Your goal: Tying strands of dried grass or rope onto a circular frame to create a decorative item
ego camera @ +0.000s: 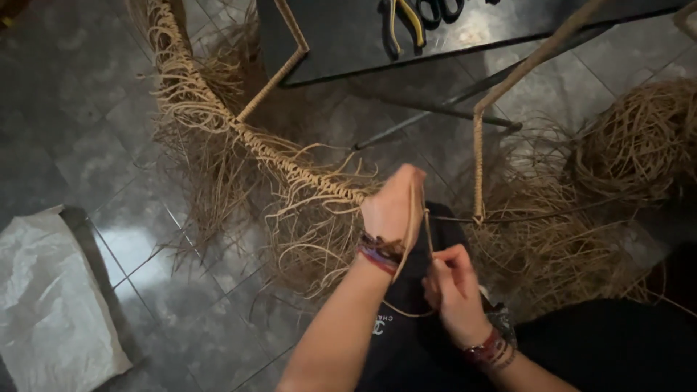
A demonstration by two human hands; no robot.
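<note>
Now 2 hands: left hand (pixel 392 207) & right hand (pixel 454 290), fingers closed gripping 1 rattan strand (pixel 419 210) by frame (pixel 290 163).

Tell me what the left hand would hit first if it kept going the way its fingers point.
The left hand points up and away, so it would likely meet the woven rim of the wicker frame just beyond its fingertips first; depth is hard to judge from above.

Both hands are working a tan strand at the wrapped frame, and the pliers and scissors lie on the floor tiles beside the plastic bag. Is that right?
Not quite. The head view shows the pliers and scissors lying on the dark table, not on the floor. The rest holds: left hand and right hand work a tan strand at the wrapped frame.
</note>
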